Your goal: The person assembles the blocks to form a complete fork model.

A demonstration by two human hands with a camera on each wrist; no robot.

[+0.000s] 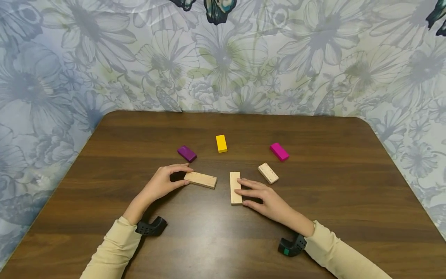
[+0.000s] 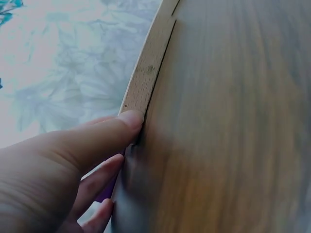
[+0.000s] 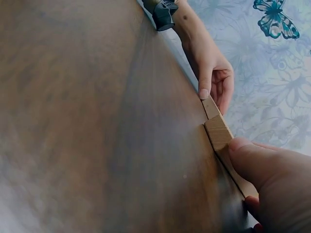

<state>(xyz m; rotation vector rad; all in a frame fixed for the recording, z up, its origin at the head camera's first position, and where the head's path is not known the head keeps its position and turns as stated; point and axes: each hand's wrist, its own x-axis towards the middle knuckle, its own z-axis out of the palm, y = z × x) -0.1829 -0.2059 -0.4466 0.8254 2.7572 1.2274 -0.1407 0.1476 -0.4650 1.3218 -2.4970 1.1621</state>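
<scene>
My left hand pinches the left end of a plain wooden block between thumb and fingers; the block lies slightly slanted on the table. In the left wrist view, the thumb presses against that block's side. A second plain wooden block lies to the right, pointing away from me. My right hand touches it with fairly straight fingers, the fingertips on its top and right edge and the thumb by its near right corner. A gap separates the two blocks in the head view.
Beyond the hands lie a purple block, a yellow block and a magenta block. Another short wooden block sits just past the right hand. The brown table meets a floral cloth at its far edge.
</scene>
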